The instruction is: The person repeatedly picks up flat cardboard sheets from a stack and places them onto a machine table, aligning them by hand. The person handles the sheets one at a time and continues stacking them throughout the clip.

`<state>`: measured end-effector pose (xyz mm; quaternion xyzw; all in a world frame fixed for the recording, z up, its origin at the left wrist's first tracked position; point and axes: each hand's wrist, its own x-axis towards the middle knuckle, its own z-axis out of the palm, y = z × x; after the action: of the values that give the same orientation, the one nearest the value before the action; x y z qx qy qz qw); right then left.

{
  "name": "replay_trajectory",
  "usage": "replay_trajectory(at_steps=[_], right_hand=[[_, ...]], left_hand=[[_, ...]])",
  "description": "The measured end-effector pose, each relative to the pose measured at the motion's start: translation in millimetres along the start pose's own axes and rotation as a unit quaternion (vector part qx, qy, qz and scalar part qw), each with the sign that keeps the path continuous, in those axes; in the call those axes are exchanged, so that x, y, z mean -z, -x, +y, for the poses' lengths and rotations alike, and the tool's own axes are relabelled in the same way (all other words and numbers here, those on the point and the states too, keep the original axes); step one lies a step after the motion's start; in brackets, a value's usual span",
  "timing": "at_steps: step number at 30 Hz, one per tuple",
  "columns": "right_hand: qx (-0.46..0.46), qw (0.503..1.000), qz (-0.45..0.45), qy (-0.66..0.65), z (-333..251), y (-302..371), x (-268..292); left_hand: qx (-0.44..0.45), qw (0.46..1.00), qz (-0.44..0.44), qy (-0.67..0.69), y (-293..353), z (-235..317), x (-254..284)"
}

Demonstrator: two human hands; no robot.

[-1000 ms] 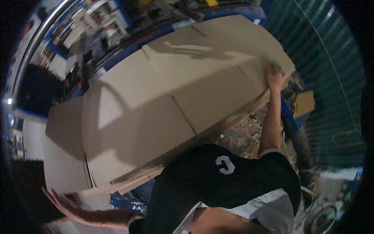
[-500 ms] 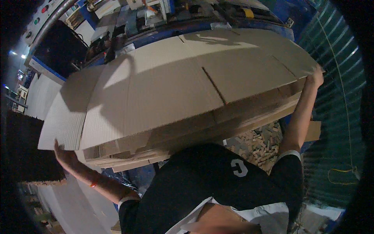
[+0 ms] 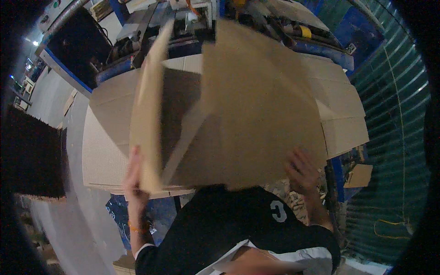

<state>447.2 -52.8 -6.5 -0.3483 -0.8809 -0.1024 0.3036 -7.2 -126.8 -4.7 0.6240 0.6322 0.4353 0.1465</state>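
Note:
A creased cardboard box blank [image 3: 270,114] stands partly folded in front of my body. Its narrow left panel [image 3: 149,119] is upright, and its broad right panel leans over toward the middle, both smeared by motion. My left hand [image 3: 136,181] grips the left panel near its lower, near corner, fingers pointing up along the outer side. Against the outer face of the right panel lies my right hand [image 3: 303,173], its fingers spread. Beneath the folded blank is a stack of flat cardboard blanks [image 3: 107,156], showing at left and right.
Behind the stack stands a blue machine [image 3: 321,48] with dark rollers. A green corrugated wall [image 3: 389,137] runs along the right. A dark ragged-edged stack [image 3: 34,156] stands at left. Cardboard scraps [image 3: 298,204] lie below, and a cardboard piece [image 3: 358,176] sits at the right.
The top blank's two ends have come up and inward, from lying flat to partly folded. Both my hands have moved inward from its far ends. The stack beneath now shows.

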Motion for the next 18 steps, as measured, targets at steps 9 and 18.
replay_trajectory(at_steps=[9,18], right_hand=[[0.054,0.984,-0.166,-0.036,32,-19,-35],[0.098,0.970,-0.216,0.052,111,-91,-74]], left_hand=[[-0.148,0.919,-0.215,-0.295,-44,26,-32],[-0.222,0.930,-0.144,-0.254,-121,-6,-40]])
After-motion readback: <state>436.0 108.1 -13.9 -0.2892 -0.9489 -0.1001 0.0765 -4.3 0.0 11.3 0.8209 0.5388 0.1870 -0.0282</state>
